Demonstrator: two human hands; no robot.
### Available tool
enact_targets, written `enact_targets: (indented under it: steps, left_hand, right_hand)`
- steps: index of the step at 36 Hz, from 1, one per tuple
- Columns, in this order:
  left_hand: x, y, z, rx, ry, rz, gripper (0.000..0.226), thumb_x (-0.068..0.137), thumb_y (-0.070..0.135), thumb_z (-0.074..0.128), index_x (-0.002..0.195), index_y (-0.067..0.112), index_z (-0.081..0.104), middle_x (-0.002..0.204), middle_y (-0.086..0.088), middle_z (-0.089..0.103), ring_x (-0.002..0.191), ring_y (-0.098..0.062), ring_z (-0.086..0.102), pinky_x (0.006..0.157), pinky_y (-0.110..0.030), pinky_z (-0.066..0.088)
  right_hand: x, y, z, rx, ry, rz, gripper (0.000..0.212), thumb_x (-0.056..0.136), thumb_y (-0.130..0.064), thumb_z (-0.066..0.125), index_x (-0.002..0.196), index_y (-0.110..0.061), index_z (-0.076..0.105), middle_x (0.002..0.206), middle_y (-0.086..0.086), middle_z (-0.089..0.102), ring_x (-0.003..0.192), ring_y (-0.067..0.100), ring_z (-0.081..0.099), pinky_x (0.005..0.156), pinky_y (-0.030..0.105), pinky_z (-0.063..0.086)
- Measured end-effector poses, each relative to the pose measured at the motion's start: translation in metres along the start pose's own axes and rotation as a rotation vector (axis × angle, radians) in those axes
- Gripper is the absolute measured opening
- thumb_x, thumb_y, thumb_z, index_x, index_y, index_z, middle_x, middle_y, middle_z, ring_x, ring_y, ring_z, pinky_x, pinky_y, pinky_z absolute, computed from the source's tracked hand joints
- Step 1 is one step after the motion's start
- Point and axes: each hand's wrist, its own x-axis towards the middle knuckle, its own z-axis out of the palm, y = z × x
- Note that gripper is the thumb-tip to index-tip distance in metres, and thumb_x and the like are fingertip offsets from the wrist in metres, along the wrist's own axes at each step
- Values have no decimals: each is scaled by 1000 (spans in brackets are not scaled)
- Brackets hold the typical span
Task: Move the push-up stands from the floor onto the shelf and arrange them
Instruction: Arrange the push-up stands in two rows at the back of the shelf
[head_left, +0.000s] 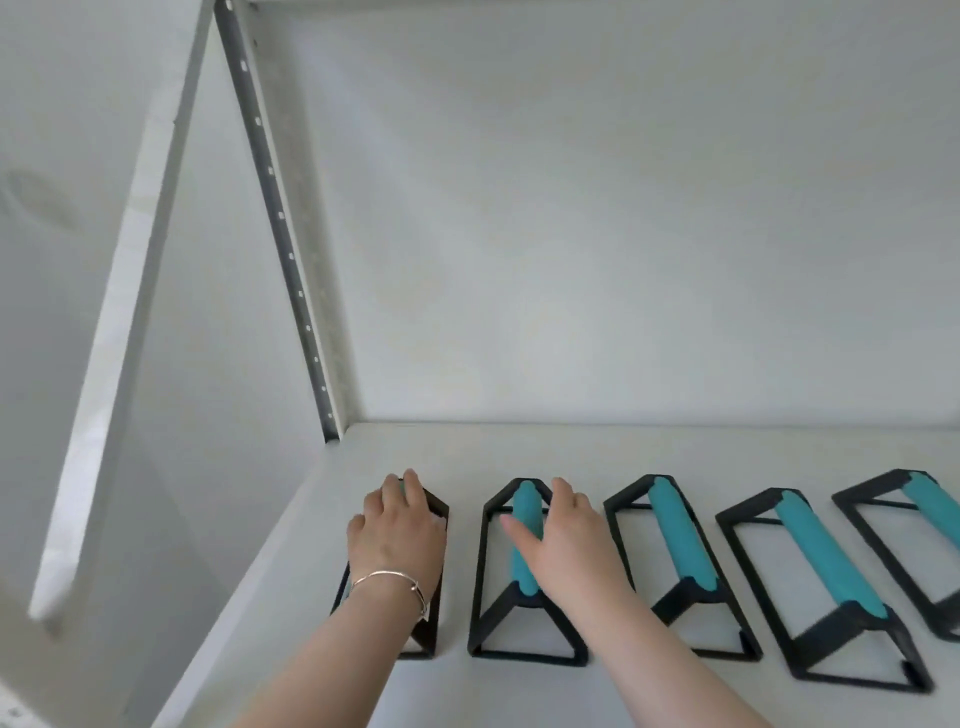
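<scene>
Several black-framed push-up stands with teal handles stand in a row on the white shelf (623, 447). My left hand (397, 535) lies over the leftmost stand (435, 506), fingers curled around its hidden handle; a bracelet is on that wrist. My right hand (566, 540) is spread over the second stand (524, 514), thumb left of the teal handle and fingers to its right, not closed on it. To the right sit a third stand (678, 535), a fourth (826, 561), and a fifth (935, 506) cut off by the frame edge.
The shelf's white back wall (571, 234) rises behind the row. A perforated metal upright (291, 254) runs up the left rear corner, with a white side panel (119, 312) further left. Bare shelf lies behind the stands and left of the leftmost one.
</scene>
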Motion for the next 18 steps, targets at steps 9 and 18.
enact_targets:
  steps: [9, 18]
  left_hand:
    - [14, -8, 12, -87, -100, -187, 50, 93, 37, 50, 129, 8, 30, 118, -5, 48, 99, -22, 61, 64, -28, 42]
    - [59, -26, 3, -45, -192, -8, 50, 97, 47, 45, 128, 8, 38, 121, -10, 55, 107, -27, 60, 81, -33, 46]
  right_hand:
    - [21, -15, 12, 131, -220, 234, 70, 73, -58, 72, 113, -10, 41, 107, 7, 59, 92, 26, 63, 72, 34, 52]
    - [77, -22, -14, 14, -286, 81, 48, 77, -37, 68, 116, -15, 50, 106, 5, 62, 90, 24, 63, 75, 35, 53]
